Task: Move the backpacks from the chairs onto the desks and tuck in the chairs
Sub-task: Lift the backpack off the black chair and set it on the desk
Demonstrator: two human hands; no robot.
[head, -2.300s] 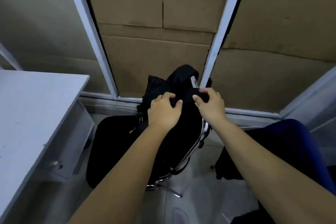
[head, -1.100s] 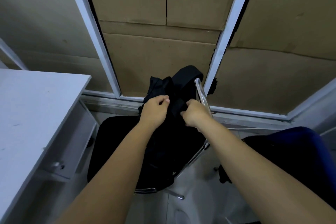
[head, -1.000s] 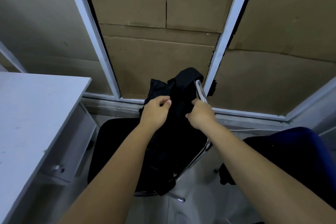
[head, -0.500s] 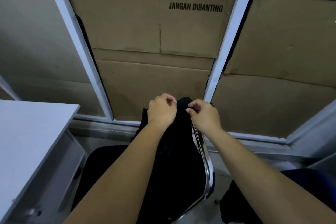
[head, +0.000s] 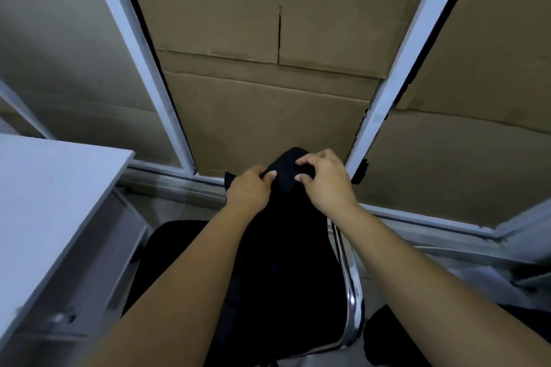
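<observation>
The left hand [head: 249,189] and right hand [head: 323,180] pinch the backpack [head: 283,262] top on the chair [head: 351,301]; next, lift it left onto the worktop [head: 44,202].

- I have one view only, from the head camera, so no second view shares any of the scene.
- It looks forward and steeply down, close over both forearms.
- Its wide lens bends the window frame [head: 140,59] and cardboard [head: 268,116] ahead.
- The tabletop [head: 44,202] edges in at left; the chair [head: 353,298] sits directly below.
</observation>
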